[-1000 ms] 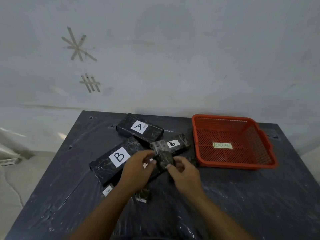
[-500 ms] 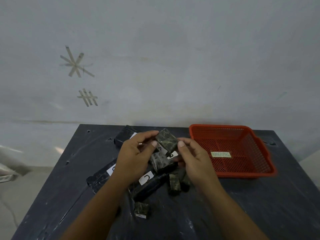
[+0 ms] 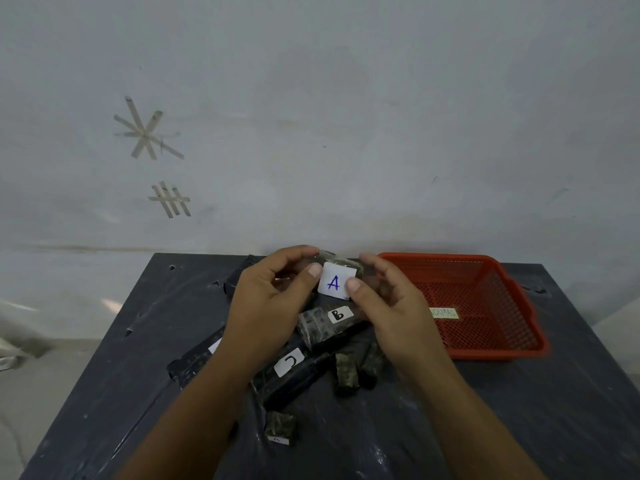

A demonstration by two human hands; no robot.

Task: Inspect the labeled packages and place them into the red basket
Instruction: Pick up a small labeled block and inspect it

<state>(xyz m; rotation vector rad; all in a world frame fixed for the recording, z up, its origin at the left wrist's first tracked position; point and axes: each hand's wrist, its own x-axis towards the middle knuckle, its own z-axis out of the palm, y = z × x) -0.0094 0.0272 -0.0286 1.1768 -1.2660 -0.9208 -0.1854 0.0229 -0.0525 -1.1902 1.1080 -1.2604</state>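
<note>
Above the black desk [image 3: 519, 427], both hands hold up one small dark wrapped package [image 3: 341, 271] with its white label, marked A in blue, turned toward the camera. On the left hand [image 3: 273, 303] the grip is a pinch: thumb tip on the label's left edge, fingers curled over the package's top. On the right hand [image 3: 391, 313] the grip is likewise a pinch, thumb tip on the label's lower right corner and fingers curved behind the package.

Below the hands, a pile of wrapped packages lies on the desk. A package labelled B [image 3: 325, 325] rests across a long black package labelled C [image 3: 294, 375]. Another long black package [image 3: 197, 362] shows to the left, partly hidden by the left forearm, its label mostly covered. Two short dark packages [image 3: 356, 370] sit side by side just right of the C package, and a small one [image 3: 280, 427] lies nearer the camera, apart from the pile.

Right of the hands, the red basket [image 3: 512, 299] sits on the desk with a pale paper label [image 3: 445, 312] on its mesh floor; the held package is outside it, near its left rim.

Behind the desk, strips of tape [image 3: 147, 135] form marks on a grey wall [image 3: 346, 116].
</note>
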